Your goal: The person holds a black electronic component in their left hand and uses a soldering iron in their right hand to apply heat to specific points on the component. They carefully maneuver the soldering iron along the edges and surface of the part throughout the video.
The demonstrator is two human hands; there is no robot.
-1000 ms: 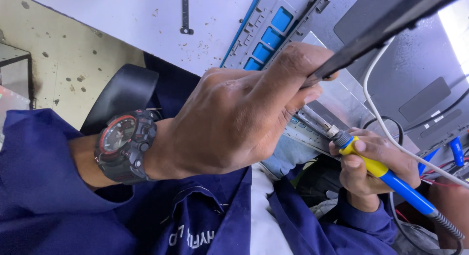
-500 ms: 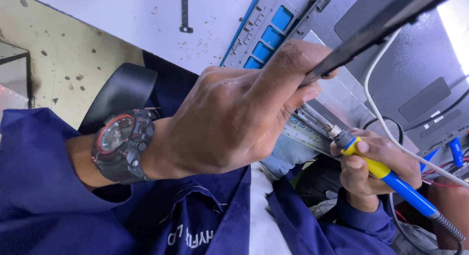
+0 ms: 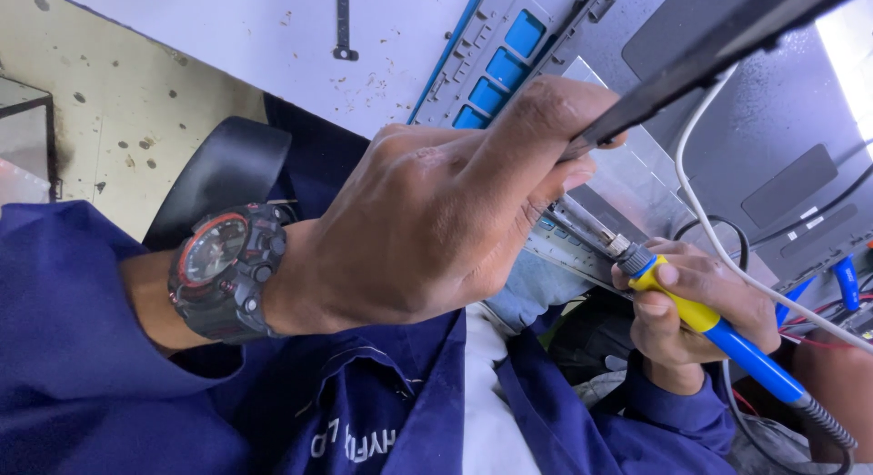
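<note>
My left hand (image 3: 427,230) pinches a dark bar (image 3: 718,48); my right hand (image 3: 691,311) grips the iron (image 3: 700,320). If the bar slips, I think the tip may burn the board (image 3: 627,184).

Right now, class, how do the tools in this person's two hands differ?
The dark bar in the left hand is flat, plain and black; the soldering iron in the right hand is round, with a yellow and blue grip. The bar has no lead showing; the iron trails a cable. The bar looks longer, running out of view. Both slant towards the grey panel.
</note>
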